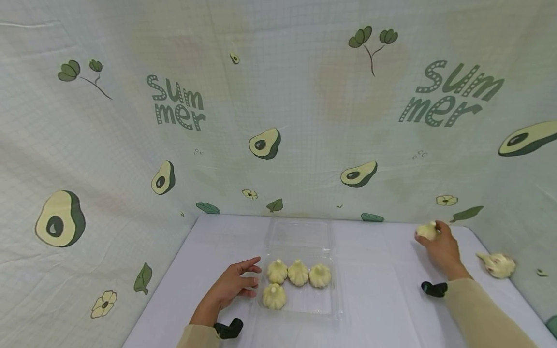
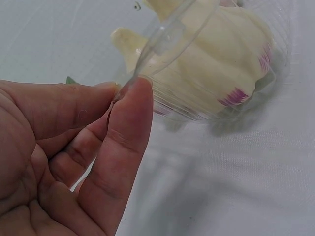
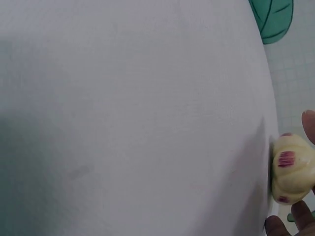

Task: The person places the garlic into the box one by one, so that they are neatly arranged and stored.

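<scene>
A clear plastic box [image 1: 309, 303] stands on the table with its lid folded back [image 1: 299, 237]. Inside are pale garlic bulbs [image 1: 298, 273], three in a back row and one at the front left. My left hand [image 1: 232, 284] is at the box's left side; in the left wrist view, thumb and fingertips [image 2: 133, 105] pinch its thin rim. Far to the right, near the table's back edge, my right hand [image 1: 445, 250] grips another garlic bulb [image 1: 426, 231] between thumb and fingers. Purple streaks mark this bulb [image 3: 293, 167] in the right wrist view.
One more garlic bulb [image 1: 499, 265] lies by the table's right edge, beside the right forearm. A cloth printed with avocados [image 1: 265, 143] hangs behind the white table [image 1: 374, 290] and along both sides. Each wrist wears a black strap device [image 1: 229, 328].
</scene>
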Available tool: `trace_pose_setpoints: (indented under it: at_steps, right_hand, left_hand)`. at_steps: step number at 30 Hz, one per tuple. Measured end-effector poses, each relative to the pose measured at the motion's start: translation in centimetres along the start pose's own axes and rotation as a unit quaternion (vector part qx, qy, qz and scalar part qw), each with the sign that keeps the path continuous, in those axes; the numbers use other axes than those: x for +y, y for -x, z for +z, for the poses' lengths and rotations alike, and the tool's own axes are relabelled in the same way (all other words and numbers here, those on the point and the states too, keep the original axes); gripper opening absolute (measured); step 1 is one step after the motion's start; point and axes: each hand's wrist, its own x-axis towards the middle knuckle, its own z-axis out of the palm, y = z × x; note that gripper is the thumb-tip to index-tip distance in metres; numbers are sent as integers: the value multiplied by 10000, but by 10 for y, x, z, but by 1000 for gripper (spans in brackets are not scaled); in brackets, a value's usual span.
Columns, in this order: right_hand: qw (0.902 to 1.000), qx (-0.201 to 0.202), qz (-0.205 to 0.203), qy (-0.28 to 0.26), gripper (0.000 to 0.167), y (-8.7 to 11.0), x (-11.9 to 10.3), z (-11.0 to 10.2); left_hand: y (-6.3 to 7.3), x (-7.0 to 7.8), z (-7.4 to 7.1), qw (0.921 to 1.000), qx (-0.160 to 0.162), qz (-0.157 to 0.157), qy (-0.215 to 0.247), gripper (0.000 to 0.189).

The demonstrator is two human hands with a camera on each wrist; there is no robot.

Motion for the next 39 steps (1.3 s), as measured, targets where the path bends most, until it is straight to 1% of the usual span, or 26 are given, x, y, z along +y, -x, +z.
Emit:
trace_pose_setpoints:
  at_steps: [8,13,15,20,22,24,27,31,33,36,39]
  right_hand:
    - [9992,271,-113,262,80,-1,5,4]
    - [9967,472,-493,448,65,0,10,7]
    - [9964,489,-547,426,61,1,11,7]
    - [9989,290,-184,308,60,4,9,10]
    - [9990,278,-169,318,59,5,8,11]
    - [9987,333,-243,311,59,7,7,13]
    - [9988,377,-187,229,65,9,6,15]
    - [9993,298,234,60,75,9,6,19]
    - [9990,264,353,4,77,10,6,20]
    - [9988,285,392,-82,77,12,4,21]
    - [9988,336,321,-143,76,14,3,21]
  left_hand:
    - [0,-1,-1,10000,-9,9,-33,72]
    - [0,-1,0,10000,11,-36,-16,73]
    - [-1,-1,0,10000,16,-36,-17,73]
    - [-2,0,0,10000,8,-26,-18,73]
    - [-2,0,0,10000,4,-23,-15,73]
    - [-2,0,0,10000,9,-39,10,73]
    - [-1,0,0,10000,0,-16,13,73]
    - [1,1,1,10000,14,3,16,72]
    - [2,2,1,10000,21,-2,10,71]
    - [4,3,2,10000,36,-17,1,71]
    - [4,3,2,10000,36,-16,-8,71]
